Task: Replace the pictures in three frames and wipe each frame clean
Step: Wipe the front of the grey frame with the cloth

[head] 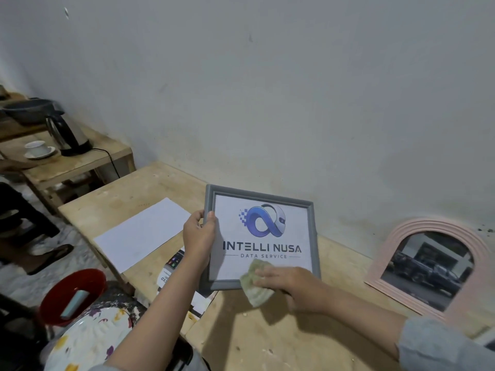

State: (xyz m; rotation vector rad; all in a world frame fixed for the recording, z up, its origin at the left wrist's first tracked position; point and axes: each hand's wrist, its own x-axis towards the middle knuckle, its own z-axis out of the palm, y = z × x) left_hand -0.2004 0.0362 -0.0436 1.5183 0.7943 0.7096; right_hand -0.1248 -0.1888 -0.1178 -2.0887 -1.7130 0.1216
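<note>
Gripping grey frame (315,238) left edge, left hand (198,236); right hand (288,283) pressing cloth (254,286) lower centre. Risk: one-sided hold, hard wiping could twist frame loose.

grey frame (315,236), blue-purple logo picture (263,220), pale green cloth (254,286), pink mirror (482,253).

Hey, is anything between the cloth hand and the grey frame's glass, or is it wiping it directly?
Only the cloth itself. The right hand presses it against the grey frame at its lower right corner; the left hand grips the left edge. Nothing else visible intervenes.
</note>
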